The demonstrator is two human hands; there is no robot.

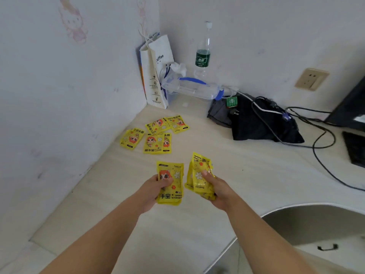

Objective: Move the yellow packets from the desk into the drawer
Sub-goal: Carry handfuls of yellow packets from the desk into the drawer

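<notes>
The table (246, 175) is pale wood-grain laminate, closed in by white walls that meet in a corner. A tall white paper coffee bag (156, 76) stands in that corner.

In front of the bag, a cluster of loose packets (155, 143) lies flat on the table. They are glossy yellow foil with a cartoon face, some overlapping, and the leftmost sits close to the left wall.

Nearer the camera than the bag and the cluster, both hands hang over bare table. The left grip (156, 186) has its thumb pinched across the face of a single hand-warmer packet (170, 186), a puffy rectangle held upright. The right grip (219, 192) is curled round a bundle of packets (200, 175), several crumpled together and fanned out. The two loads are just apart.

A wide strip of bare surface runs from the hands rightward to the table's front edge. That edge sweeps in a rounded cut-out, and below it is a drawer front (335, 252) with a small black handle. I cannot tell whether the drawer is open.

Just right of the bag, a clear plastic jug (193, 89) with blue trim lies on its side. A slim water bottle (202, 52) with a green label stands behind it. Farther right of the bag, a limp black cloth bag (262, 125) is slumped. Black cables (320, 139) loop across the surface toward a keyboard corner (355, 149) and a dark monitor (351, 107), crowding that side. A beige wall socket (311, 79) sits above them.
</notes>
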